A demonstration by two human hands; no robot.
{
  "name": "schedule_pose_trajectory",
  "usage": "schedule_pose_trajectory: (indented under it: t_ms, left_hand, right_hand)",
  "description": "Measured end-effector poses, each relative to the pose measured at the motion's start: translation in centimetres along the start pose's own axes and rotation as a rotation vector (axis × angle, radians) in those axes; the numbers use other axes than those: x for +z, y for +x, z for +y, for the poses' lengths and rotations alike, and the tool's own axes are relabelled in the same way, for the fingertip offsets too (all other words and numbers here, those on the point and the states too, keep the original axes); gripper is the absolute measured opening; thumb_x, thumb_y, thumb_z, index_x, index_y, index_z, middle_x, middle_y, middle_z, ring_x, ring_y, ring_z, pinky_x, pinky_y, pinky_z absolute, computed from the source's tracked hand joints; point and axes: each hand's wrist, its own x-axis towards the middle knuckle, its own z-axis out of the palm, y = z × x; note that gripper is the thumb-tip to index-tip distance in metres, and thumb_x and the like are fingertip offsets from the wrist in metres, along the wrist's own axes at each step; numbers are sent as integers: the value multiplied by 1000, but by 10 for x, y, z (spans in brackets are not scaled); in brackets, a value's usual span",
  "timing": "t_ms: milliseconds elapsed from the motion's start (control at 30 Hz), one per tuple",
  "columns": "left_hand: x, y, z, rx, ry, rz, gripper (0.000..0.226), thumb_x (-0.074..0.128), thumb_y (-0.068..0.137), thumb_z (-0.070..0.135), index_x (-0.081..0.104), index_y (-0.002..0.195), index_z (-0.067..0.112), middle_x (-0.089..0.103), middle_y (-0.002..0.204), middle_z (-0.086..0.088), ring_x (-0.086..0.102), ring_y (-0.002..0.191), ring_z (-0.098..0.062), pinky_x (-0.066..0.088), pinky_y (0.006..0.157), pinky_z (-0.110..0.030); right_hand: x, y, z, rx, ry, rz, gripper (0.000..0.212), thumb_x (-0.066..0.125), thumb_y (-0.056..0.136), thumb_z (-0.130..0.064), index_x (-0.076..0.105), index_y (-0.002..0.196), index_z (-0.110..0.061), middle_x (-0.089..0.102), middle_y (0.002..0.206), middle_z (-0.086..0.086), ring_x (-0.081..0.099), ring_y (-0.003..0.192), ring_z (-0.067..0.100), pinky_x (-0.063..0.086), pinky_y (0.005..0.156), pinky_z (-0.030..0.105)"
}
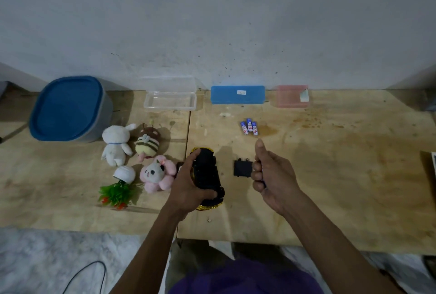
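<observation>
The toy car [208,168] is gripped in the left hand [186,185] and turned belly-up over the table [330,175], with the fingers wrapped over its far end and the thumb pressed on its near end. The right hand [273,175] is clenched with the thumb raised. A sliver of blue is seen between its curled fingers and is judged to be a battery [264,181], though most of it is hidden. The black cover [242,168] is laid flat on the table between the two hands, so the compartment is taken to be opened already. Whether anything is yet seated inside the car cannot be told. Three loose batteries [249,126] are seen lying together further back, well apart from the car. By that count the fitting is judged barely begun: the battery is to be seated, the others fetched and the cover put back. Soft toys [146,152] are set to the left
</observation>
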Motion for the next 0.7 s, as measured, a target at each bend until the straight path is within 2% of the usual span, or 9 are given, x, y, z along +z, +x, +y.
schedule_pose_trajectory:
  t_ms: [67,167,267,400,500,567,700]
  left_hand:
    - [7,14,-4,-4,56,-30,117,87,59,-11,30,154,28,46,140,7,48,126,-19,53,99,-41]
    - [14,36,-6,33,106,-81,112,87,59,-11,32,152,20,47,133,12,46,126,-15,46,103,-36]
    - [14,55,-12,41,169,-115,113,90,57,-5,33,151,24,46,135,12,45,125,-14,45,105,-37]
    - [7,66,-22,39,202,-146,120,93,52,-1,31,151,26,48,140,5,48,127,-21,48,106,-49]
    - [-1,70,-24,67,261,-178,123,95,50,3,30,152,24,50,139,8,49,129,-22,45,108,-44]
    - [-6,70,-23,66,355,-193,125,96,52,7,26,154,24,49,143,2,47,131,-24,43,105,-36]
    - [-12,71,-22,71,406,-197,128,97,51,11,23,156,27,50,146,-6,48,131,-28,47,103,-40]
  right_hand:
    - [-6,0,6,5,-25,36,36,66,89,-49,54,81,-16,45,55,-5,37,44,7,29,37,20]
    - [-14,-1,12,-9,-61,86,36,66,89,-49,59,87,-14,46,56,-5,38,45,8,30,39,21]
    - [-16,-4,14,-31,-61,125,36,66,89,-48,57,83,-14,46,57,-4,39,45,8,30,39,21]
    - [-9,-10,21,-68,-46,168,36,67,90,-47,57,81,-13,47,58,-4,39,46,8,29,39,21]
    - [0,-16,29,-83,-34,175,33,68,91,-44,62,88,-11,46,60,-3,39,47,9,29,39,22]
    - [7,-22,34,-83,-39,179,30,68,91,-42,63,86,-13,46,62,-3,40,48,10,31,40,22]
    - [16,-35,39,-91,-52,189,28,68,92,-38,61,85,-13,47,62,-2,41,49,10,32,41,23]
